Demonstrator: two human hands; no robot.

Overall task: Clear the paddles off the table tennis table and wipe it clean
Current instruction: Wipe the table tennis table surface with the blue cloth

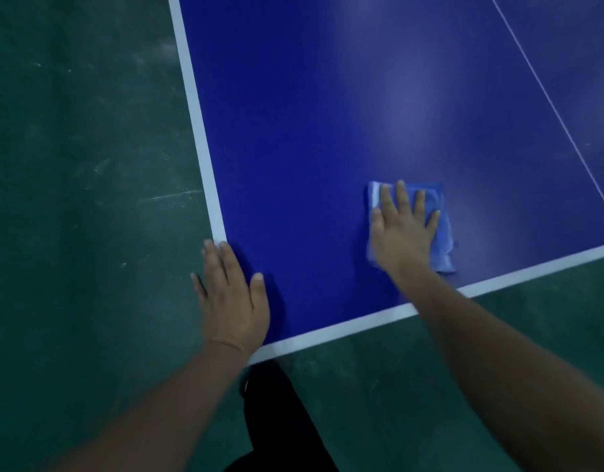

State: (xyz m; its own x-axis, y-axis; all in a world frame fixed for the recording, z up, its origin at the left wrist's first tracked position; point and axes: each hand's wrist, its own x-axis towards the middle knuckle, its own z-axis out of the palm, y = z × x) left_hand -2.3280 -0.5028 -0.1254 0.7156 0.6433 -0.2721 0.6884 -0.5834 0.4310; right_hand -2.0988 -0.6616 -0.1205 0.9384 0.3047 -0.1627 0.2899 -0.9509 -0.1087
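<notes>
Green floor point(83, 165) fills the left of the frame. Left hand point(231, 298) lies flat, fingers straight, on the bench point(311, 114) corner at lower centre. Further right, right hand point(401, 229) presses spread fingers on the blue cloth point(443, 233). No paddles in view, so clearing looks done; wiping's underway.

This looks like an indoor sports hall or table tennis room. A blue table tennis table point(311, 131) with white edge lines and a thin white centre line fills most of the view, seen from one corner. Beneath it lies a dark green floor point(83, 148), smooth and scuffed with pale marks, the kind of surface laid in games halls. Soft overhead light glares off the tabletop.
</notes>
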